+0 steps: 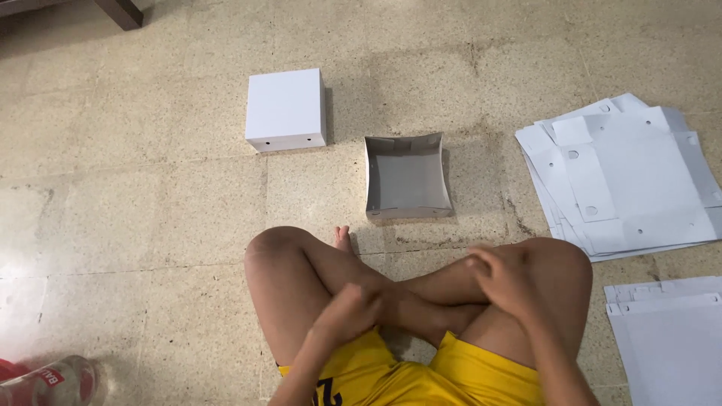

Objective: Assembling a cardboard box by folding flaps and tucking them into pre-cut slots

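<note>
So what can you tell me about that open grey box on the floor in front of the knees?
The open box is a shallow square tray of thin card, grey inside, its four low walls folded up and leaning slightly outward. It is empty and sits flat on the stone floor, just ahead of the person's crossed legs. Nothing touches it; neither hand is on it. A closed white box stands apart from it.

Dim, warm indoor light, soft shadows on the floor [150, 188]; hands motion-blurred.

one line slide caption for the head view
Person cross-legged, empty hands on legs, before an open box tray and closed white box
</note>
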